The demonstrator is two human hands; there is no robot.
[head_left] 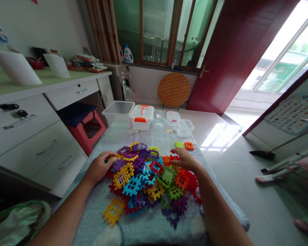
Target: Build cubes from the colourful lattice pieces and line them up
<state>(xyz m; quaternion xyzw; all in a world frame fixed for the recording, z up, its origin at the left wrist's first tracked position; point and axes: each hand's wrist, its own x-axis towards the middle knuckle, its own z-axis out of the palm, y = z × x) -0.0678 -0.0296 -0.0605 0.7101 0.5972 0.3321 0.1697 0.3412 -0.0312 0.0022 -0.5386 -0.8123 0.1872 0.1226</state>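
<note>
A heap of colourful interlocking plastic pieces lies on the cloth-covered table. At the heap's left edge is my left hand, its fingers bent against the purple and yellow pieces; whether it grips one cannot be made out. My right hand hovers at the upper right of the heap by the orange pieces, fingers apart and holding nothing visible. Beyond it lie a lime green piece and an orange piece, side by side. A yellow window piece rests apart at the lower left.
Across the table's far end stand a large clear bin, a lidded box with orange latches and smaller clear containers. A red stool and white drawers are on the left.
</note>
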